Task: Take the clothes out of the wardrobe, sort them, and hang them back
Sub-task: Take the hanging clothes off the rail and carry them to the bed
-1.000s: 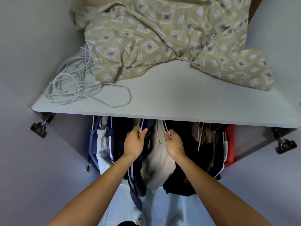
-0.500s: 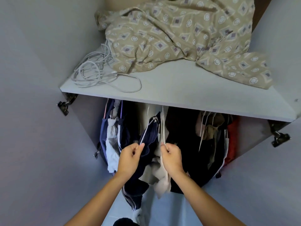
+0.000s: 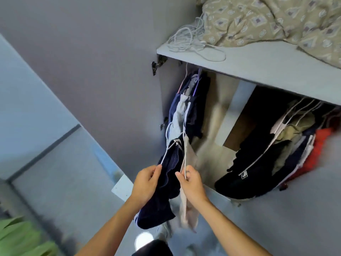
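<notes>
Navy garment (image 3: 167,183) on a white hanger, pinched by the left hand (image 3: 145,183), and beige garment (image 3: 188,182), pinched by the right hand (image 3: 191,183), hang lower centre, outside the wardrobe (image 3: 258,71).

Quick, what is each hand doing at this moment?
Left hand: holds the navy garment by its white hanger.
Right hand: pinches the hanger of the beige garment.

Home bedroom: open wardrobe (image 3: 249,69) of hung clothes (image 3: 245,174), patterned bedding (image 3: 267,21) on its shelf
</notes>
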Demonstrator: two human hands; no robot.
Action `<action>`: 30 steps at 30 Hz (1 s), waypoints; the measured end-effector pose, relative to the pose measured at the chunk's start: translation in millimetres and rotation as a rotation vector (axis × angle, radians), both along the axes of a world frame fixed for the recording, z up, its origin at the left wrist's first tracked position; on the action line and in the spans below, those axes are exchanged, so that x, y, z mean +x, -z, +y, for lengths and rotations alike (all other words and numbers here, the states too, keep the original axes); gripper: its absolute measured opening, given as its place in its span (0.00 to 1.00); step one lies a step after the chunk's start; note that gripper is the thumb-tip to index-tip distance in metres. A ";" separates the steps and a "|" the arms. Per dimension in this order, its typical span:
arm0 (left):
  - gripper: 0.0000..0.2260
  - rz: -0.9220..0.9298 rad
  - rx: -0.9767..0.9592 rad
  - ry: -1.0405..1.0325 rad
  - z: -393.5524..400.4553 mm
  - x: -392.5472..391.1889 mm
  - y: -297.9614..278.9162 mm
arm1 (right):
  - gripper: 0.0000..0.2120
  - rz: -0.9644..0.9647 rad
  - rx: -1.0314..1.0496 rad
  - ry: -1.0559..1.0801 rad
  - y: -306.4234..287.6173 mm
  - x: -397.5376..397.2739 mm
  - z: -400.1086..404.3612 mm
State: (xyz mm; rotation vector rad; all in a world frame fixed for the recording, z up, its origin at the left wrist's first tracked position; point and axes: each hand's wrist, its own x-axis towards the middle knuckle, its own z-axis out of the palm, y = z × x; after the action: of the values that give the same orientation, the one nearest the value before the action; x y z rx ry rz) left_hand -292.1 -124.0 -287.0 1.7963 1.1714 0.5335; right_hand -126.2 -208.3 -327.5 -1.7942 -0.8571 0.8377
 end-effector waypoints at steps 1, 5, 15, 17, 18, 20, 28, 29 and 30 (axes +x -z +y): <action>0.24 0.021 -0.010 -0.041 -7.2 -20.8 2.3 | 0.19 0.019 -0.022 -0.054 1.7 -17.0 -2.7; 0.29 0.017 -0.110 -0.143 -32.0 -99.3 14.4 | 0.21 0.103 -0.111 -0.195 4.2 -82.8 -6.8; 0.12 -0.140 -0.271 -0.493 -72.9 -317.8 38.5 | 0.24 0.275 -0.301 -0.549 1.5 -304.7 26.1; 0.13 -0.121 -0.257 -0.533 -74.9 -368.8 44.8 | 0.22 0.301 -0.314 -0.577 -3.7 -358.1 36.5; 0.14 -0.113 -0.254 -0.550 -75.5 -393.4 47.4 | 0.20 0.300 -0.310 -0.588 -4.9 -383.8 41.6; 0.14 -0.122 -0.249 -0.598 -75.1 -440.1 49.7 | 0.16 0.291 -0.305 -0.612 -5.9 -432.3 52.9; 0.11 -0.197 -0.179 -0.823 -44.8 -568.9 29.5 | 0.06 0.281 -0.240 -0.782 -21.4 -589.4 115.6; 0.11 -0.206 -0.168 -0.847 -37.9 -578.9 25.6 | 0.05 0.295 -0.247 -0.804 -24.1 -603.8 125.7; 0.11 -0.212 -0.158 -0.870 -29.9 -588.6 23.0 | 0.05 0.312 -0.257 -0.824 -27.6 -617.3 135.9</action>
State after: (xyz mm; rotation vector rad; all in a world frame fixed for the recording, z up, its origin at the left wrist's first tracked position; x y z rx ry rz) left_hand -880.6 -153.9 -310.0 0.9960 1.7597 1.0564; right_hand -743.5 -72.4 -299.9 -1.4297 -1.3401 1.7661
